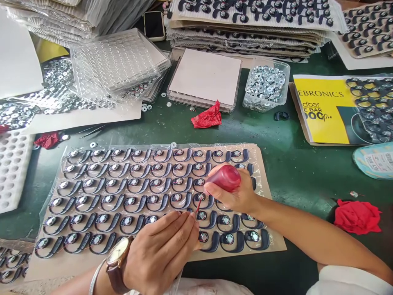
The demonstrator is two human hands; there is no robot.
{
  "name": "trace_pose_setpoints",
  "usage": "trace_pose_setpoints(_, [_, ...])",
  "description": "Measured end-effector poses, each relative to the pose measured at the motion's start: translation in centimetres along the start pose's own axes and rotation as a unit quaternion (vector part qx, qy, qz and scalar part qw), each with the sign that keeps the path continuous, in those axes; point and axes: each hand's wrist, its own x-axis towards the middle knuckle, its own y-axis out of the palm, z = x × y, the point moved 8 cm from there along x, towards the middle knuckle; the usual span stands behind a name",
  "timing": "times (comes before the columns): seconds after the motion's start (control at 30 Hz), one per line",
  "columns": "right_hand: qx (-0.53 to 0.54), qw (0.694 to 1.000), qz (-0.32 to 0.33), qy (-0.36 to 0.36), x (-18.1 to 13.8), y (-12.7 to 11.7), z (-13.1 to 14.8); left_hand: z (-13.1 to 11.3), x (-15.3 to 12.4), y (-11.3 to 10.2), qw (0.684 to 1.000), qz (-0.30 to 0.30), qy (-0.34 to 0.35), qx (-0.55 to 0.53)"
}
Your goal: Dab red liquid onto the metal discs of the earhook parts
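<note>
My right hand [235, 196] is wrapped around a red squeeze bottle [225, 178]. The bottle's thin tip points down over the sheet of parts, close to my left fingertips. My left hand [166, 250], with a watch [119, 250] on its wrist, is closed low over the sheet; a thin pointed end shows at its fingertips, but what it holds is mostly hidden. Beneath both hands lies a brown card sheet [273, 241] under clear film. Rows of black hook-shaped pieces [229, 239], each with a round silver-centred part, cover it, some hidden by my hands.
Behind the sheet are a clear tub of silver discs [266, 86], stacked white cards [205, 78] and a crumpled red cloth [207, 116]. More loaded sheets [251, 39] are piled at the back. Another red cloth [357, 216] lies right; loose discs [58, 80] spread left.
</note>
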Motion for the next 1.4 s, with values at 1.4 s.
trace_pose_setpoints(1.4, [-0.001, 0.994, 0.110, -0.004, -0.1, 0.8, 1.6, 6.9, 3.4, -1.4, 0.957, -0.011, -0.159, -0.243])
